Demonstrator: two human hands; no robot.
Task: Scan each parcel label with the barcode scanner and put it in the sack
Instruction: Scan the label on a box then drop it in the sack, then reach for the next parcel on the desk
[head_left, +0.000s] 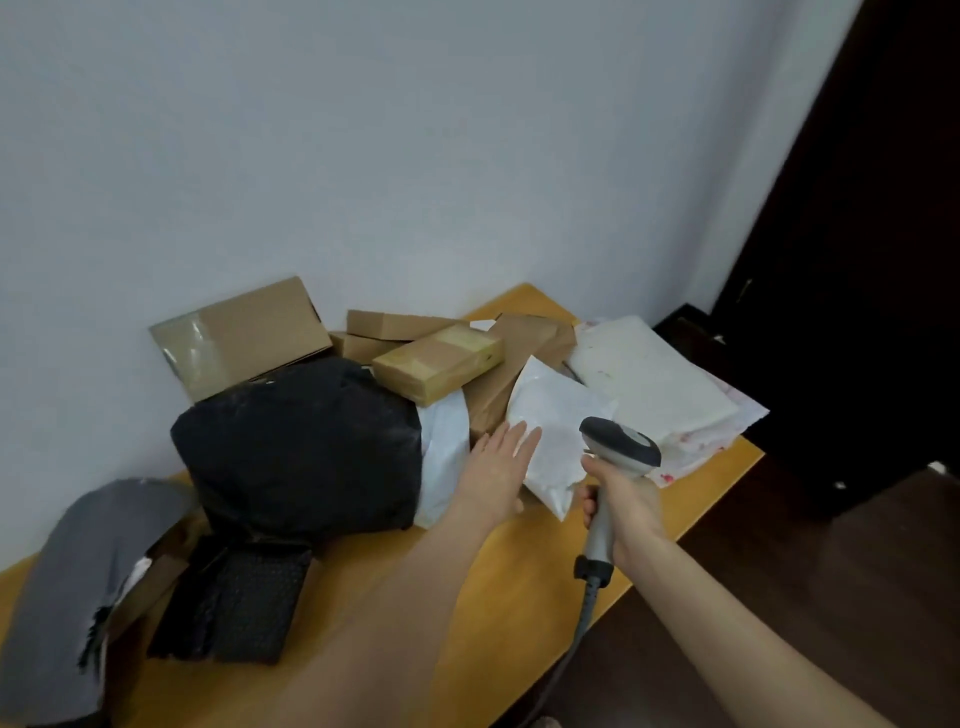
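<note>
Small parcel-sorting room, wooden surface heaped with cardboard boxes and mailer bags, bare white wall, dark door

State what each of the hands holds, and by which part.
Right hand grips the grey-and-white plastic barcode scanner by its handle; left hand holds nothing.

Left grip, right grip bare; forearms bare to frame edge

Dim, soft, motion-blurred, edge-warped
</note>
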